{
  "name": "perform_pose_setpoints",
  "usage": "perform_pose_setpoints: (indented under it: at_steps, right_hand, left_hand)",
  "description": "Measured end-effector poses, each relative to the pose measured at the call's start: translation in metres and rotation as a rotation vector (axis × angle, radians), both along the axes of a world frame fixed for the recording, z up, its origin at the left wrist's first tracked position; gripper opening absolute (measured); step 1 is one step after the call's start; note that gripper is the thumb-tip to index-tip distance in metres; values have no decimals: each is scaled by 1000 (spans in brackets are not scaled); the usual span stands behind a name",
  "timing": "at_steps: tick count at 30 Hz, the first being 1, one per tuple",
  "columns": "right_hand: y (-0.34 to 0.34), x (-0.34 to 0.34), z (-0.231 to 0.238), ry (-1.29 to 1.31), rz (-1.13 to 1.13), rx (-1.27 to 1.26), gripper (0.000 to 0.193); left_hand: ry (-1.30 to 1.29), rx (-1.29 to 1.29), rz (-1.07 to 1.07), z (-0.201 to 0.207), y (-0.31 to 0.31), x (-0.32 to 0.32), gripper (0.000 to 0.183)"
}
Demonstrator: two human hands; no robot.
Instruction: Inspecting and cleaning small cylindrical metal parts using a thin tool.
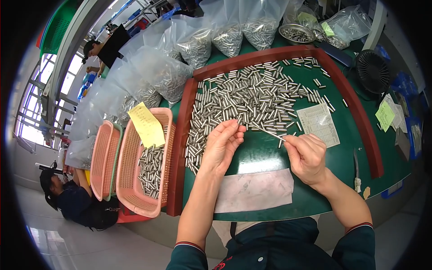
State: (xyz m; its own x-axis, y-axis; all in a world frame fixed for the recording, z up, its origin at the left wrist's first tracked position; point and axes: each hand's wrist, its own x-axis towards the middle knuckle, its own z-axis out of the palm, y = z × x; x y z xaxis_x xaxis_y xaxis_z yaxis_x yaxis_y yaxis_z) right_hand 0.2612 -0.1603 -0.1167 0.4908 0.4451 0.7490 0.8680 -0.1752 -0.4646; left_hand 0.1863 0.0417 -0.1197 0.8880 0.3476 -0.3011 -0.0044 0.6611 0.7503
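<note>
A heap of short, shiny metal cylinders (243,96) covers the far and left part of the green tabletop (256,155). My left hand (221,146) is at the heap's near edge, thumb and fingertips pinched together; whatever they hold is too small to make out. In my right hand (308,157), closed with the knuckles up, is a thin metal rod (269,131) that points left toward the left fingertips. A few loose cylinders lie close to the rod. Below and between my hands, a pale stained cloth (255,191) lies flat.
Dark red rails (353,108) border the work area. A pink basket (128,186) with cylinders and a yellow note stands left, beside another pink basket (100,166). Bags of cylinders (195,47) line the back. A printed sheet (318,125), a knife-like tool (356,166) and a fan (372,71) are right.
</note>
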Motion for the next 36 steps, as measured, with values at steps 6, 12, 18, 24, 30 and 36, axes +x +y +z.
perform_pose_setpoints:
  at_steps: [6,12,18,24,30,36]
  right_hand:
    - [0,-2,-1,0,-9,-7,13]
    - [2,-4,-6,79,-8,19,7]
    - [-1,-7,2,427,34,30,7]
    - [-2,-1,-5,245,8,-12,14]
    - [-12,11,10,1744,645,121,32]
    - [-7,-3,3,993,221,118,12]
  left_hand:
    - [-24,104,1,-3,-3,-1,9]
    - [-68,286,31,1,-15,-2,10]
    - [-74,269,-5,4,-10,-2,14]
    - [-55,269,-37,5,-11,-3,12]
    - [-332,352,-35,8,-6,-5,13]
    - [-208,257,-96,6,-4,-5,15]
